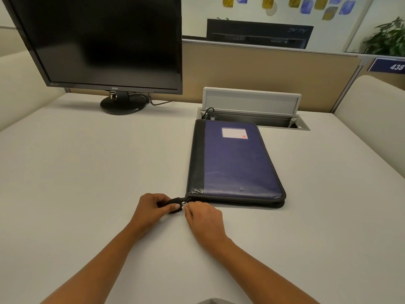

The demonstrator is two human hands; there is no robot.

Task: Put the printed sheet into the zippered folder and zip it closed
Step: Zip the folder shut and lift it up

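A blue and black zippered folder (234,163) lies flat and closed on the white desk (87,172), with a white label near its far end. A black strap (175,202) sticks out from its near left corner. My left hand (153,206) grips this strap. My right hand (203,218) pinches the small metal zipper pull (184,204) at that same corner. The printed sheet is not in sight.
A black monitor (105,42) stands at the back left on a round base. An open cable box (252,115) with a raised lid sits behind the folder. Beige partitions ring the desk; a plant (388,38) is at the far right.
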